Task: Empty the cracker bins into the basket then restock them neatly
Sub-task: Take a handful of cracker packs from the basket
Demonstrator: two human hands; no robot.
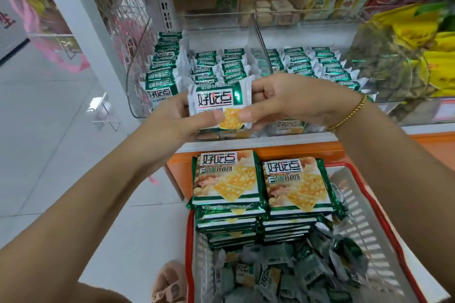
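A cracker packet [216, 102] is held at the centre of the frame, just before the clear bin [134, 86] of upright packets. It is pinched from both sides: the left hand [172, 118] has its thumb on the lower face, and the right hand [295, 103] has curled fingers at the right edge. Both forearms are stretched upward from the lower corners. Stacked packets [226, 179] are seen in the basket [369, 224], lower right.

Held item: one cracker packet [216, 103], print facing up, pinched at its side edges by the left hand [172, 118] and right hand [295, 103].
Position: in front of the clear left bin [138, 74].
Left bin contents: packet rows [209, 64], standing on edge.
Right bin [258, 39]: similar rows.
Basket [384, 216]: two tidy stacks [226, 179] at the far end, loose packets [283, 273] heaped nearer.
Right wrist: gold bead bracelet [349, 115].
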